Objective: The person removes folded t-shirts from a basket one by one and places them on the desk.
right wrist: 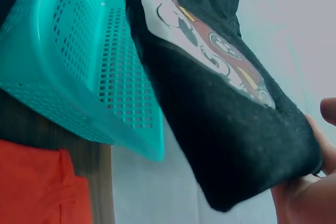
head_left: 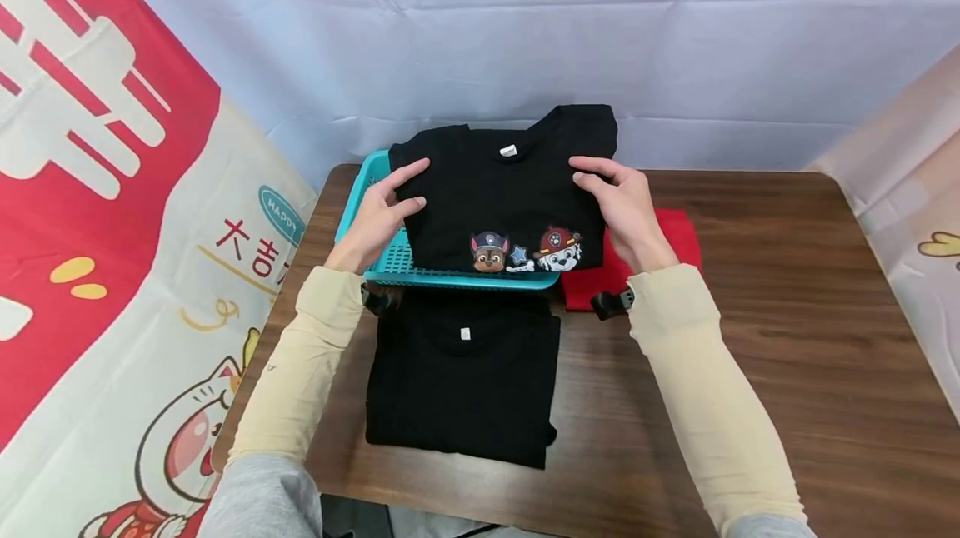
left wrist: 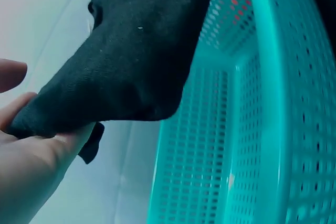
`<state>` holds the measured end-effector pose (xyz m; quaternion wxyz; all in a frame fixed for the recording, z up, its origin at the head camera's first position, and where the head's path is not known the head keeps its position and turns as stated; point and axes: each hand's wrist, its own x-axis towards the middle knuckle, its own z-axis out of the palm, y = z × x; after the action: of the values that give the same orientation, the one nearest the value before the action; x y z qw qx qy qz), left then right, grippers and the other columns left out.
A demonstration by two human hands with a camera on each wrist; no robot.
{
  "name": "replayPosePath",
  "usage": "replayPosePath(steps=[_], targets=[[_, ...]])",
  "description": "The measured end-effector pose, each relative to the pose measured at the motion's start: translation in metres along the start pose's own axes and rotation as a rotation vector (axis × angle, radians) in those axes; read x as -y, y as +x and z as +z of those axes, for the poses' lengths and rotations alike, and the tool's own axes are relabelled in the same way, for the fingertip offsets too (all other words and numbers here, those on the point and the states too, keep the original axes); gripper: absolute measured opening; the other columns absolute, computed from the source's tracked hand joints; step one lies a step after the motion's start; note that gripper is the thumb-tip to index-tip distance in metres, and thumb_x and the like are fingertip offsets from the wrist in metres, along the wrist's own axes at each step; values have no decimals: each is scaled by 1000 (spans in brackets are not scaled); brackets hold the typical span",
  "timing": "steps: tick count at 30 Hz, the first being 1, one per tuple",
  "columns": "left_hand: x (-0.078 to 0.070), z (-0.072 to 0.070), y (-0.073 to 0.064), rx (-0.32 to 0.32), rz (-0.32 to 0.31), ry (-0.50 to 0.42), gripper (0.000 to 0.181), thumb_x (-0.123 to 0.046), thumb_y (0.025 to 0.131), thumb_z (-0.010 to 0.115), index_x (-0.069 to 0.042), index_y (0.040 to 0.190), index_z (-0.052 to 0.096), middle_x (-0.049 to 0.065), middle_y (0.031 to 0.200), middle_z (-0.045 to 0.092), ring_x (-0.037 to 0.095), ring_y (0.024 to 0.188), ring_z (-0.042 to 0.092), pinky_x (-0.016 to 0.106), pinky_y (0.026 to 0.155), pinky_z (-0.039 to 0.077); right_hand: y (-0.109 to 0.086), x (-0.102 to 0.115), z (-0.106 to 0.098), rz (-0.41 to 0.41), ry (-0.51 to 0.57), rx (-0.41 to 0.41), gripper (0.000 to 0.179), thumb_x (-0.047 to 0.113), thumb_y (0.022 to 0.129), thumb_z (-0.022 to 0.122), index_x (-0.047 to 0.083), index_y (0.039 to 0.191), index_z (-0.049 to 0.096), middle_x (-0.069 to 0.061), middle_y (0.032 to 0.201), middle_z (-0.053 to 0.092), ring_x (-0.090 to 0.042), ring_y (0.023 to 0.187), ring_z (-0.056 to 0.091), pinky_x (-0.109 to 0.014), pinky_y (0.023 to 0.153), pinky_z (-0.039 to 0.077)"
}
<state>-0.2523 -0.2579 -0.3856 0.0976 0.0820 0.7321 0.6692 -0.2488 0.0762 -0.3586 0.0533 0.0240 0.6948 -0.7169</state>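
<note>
A folded black T-shirt (head_left: 502, 196) with two cartoon dog heads printed near its lower edge is held up over a teal plastic basket (head_left: 356, 203). My left hand (head_left: 381, 213) grips its left side, and my right hand (head_left: 621, 209) grips the right side. In the left wrist view, fingers (left wrist: 44, 148) lie under the cloth's edge. The right wrist view shows the shirt's corner between fingers and thumb, close to a printed dog face. Slotted basket floor (right wrist: 123, 69) shows beside the raised cloth.
Another folded black shirt (head_left: 465, 388) lies on the wooden table (head_left: 787, 313) in front of the basket. A folded red cloth (head_left: 678, 242) lies right of the basket, partly behind my right forearm. A white curtain (head_left: 525, 38) hangs behind the table; a printed drape (head_left: 187, 188) is at left.
</note>
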Motion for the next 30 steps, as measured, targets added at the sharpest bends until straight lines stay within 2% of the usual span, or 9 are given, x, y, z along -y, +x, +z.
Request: replayPosePath(steps=[3,8,10,14,15,17,22,25,30], targets=[[-2,2,-6,34,11,-153,52,-10,97,56,-27,145,45,-8,78,61,17,40,19,26,47,23,-5,2,-4,1,27,6,35,21,95,61,11,128,63,-1,133,51,-17,113,52,-18,84,52],[-7,7,-15,119,53,-399,57,-2,97,51,-17,150,37,-14,122,51,7,61,36,22,59,31,-15,6,-10,-23,58,18,35,20,94,62,9,127,64,0,129,54,-15,109,54,-17,82,52],[-9,8,-17,131,61,-439,57,-1,97,50,-16,150,36,-19,151,11,10,61,30,20,62,33,-19,9,-12,-28,66,22,35,21,93,63,9,127,64,0,128,55,-15,104,58,-18,81,53],[-13,12,-20,156,66,-505,56,0,97,47,-13,150,36,-21,148,13,-1,101,48,15,78,42,-27,14,-17,-46,75,25,36,22,93,64,9,127,64,-1,128,54,-16,103,59,-19,82,53],[-13,13,-21,174,74,-527,56,1,97,45,-12,150,34,-19,153,-2,-1,127,36,16,88,42,-29,14,-18,-53,73,24,36,22,93,64,9,126,64,0,128,54,-16,105,58,-18,83,53],[-14,15,-21,195,70,-608,55,2,97,45,-10,150,35,-13,152,20,8,147,4,20,101,38,-33,16,-22,-64,72,22,36,22,93,64,9,126,65,0,128,54,-16,107,55,-18,83,52],[-15,21,-24,248,46,-807,54,-2,99,45,-14,150,35,2,144,46,21,142,31,32,103,41,-44,19,-31,-85,77,6,36,22,92,66,9,125,65,0,124,55,-15,100,54,-16,79,52],[-15,24,-27,275,45,-836,55,-3,99,44,-15,152,30,5,158,28,21,139,36,35,105,42,-48,20,-35,-107,83,6,36,21,91,67,7,124,66,-1,119,57,-10,73,51,-13,64,47],[-15,31,-34,280,59,-770,59,0,98,42,-18,153,27,2,161,21,21,141,32,34,105,42,-56,19,-43,-129,69,11,32,19,90,68,7,119,68,-1,110,61,-14,41,15,-31,44,11]])
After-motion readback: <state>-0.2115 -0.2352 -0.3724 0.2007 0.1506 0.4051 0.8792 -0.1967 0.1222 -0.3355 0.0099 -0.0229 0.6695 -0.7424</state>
